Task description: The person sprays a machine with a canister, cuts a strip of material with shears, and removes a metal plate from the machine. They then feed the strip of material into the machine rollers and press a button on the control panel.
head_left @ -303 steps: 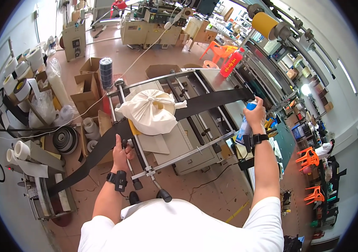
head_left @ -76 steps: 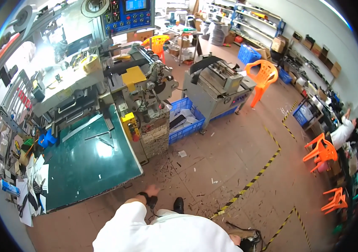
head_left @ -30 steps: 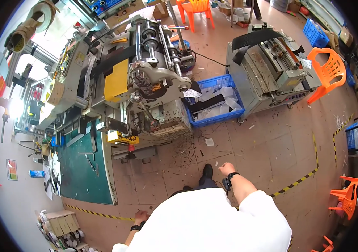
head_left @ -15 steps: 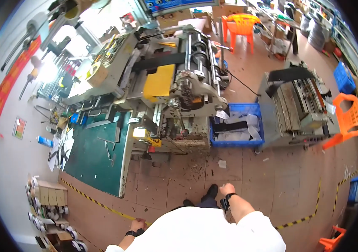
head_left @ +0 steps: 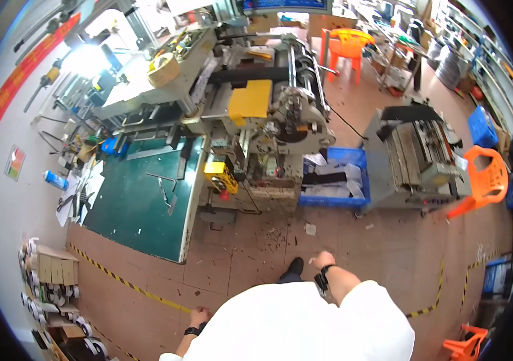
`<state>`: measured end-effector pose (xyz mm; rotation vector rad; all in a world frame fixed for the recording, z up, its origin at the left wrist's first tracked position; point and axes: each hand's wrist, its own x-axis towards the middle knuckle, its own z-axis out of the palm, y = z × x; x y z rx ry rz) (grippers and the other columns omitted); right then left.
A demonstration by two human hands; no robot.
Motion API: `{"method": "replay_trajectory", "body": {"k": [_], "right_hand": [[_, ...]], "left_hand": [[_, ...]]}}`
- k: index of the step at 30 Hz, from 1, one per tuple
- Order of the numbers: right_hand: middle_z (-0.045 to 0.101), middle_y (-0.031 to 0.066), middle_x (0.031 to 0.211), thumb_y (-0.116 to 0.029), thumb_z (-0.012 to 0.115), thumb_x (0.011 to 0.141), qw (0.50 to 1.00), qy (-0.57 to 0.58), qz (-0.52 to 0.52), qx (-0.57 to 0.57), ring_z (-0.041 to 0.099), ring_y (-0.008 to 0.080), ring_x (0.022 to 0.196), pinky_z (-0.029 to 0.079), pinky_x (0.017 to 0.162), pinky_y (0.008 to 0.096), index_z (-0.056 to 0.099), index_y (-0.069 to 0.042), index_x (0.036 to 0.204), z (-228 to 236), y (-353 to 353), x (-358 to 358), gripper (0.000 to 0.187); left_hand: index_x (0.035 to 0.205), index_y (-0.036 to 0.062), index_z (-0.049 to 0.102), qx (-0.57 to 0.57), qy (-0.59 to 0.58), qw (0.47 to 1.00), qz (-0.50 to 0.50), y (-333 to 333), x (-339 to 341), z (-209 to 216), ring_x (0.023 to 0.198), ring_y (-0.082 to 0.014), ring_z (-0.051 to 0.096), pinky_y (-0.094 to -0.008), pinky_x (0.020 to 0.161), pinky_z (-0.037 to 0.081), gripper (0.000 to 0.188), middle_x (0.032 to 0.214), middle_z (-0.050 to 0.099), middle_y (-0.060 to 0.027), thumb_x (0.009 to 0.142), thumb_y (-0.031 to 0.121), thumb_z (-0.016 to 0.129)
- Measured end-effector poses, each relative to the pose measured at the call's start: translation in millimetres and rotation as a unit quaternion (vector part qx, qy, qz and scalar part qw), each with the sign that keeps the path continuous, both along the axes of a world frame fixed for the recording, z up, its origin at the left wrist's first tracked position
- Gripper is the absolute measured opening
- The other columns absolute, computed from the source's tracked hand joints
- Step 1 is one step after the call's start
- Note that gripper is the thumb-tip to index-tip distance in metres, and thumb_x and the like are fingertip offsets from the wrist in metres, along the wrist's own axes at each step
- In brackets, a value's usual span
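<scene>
- My left hand point(head_left: 199, 316) and right hand point(head_left: 324, 260) hung curled; I couldn't tell if the fingers held anything.
- Blue crate point(head_left: 331, 200) stood ahead on the floor point(head_left: 383, 259).
- Step seemed walking; next move needed sure footing.

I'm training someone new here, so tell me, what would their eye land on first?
Probably the broad green tabletop, left of centre, with tools lying on it. Next, the orange chair beside the grey machine at right, and the red banner hanging at upper left.
</scene>
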<state>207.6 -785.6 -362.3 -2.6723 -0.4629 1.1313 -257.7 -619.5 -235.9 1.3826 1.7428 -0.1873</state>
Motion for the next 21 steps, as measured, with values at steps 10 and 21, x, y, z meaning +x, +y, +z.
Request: {"method": "replay_trajectory", "body": {"k": [10,21], "right_hand": [[0.066,0.0234,0.1,-0.032,0.066,0.078,0.99,-0.091,0.103,0.027,0.064,0.0346,0.097,0.051,0.086,0.0396,0.067,0.006,0.091,33.0,49.9,-69.6,0.04],[0.065,0.0241,0.104,-0.033,0.065,0.078,0.983,-0.078,0.165,-0.03,0.062,0.0345,0.101,0.05,0.089,0.039,0.067,0.006,0.097,67.5,82.9,-88.4,0.043]], "left_hand": [[0.09,-0.0054,0.066,0.003,-0.022,0.998,0.064,-58.7,-78.7,-51.7,0.071,-0.0234,0.064,-0.0364,0.065,0.049,0.031,0.08,0.068,-0.0132,0.092,0.023,0.054],[0.08,-0.0055,0.064,-0.032,-0.058,0.984,0.167,-94.9,-138.8,-66.5,0.058,-0.0177,0.06,-0.0317,0.054,0.048,0.029,0.069,0.065,-0.0111,0.091,0.021,0.057]]}}
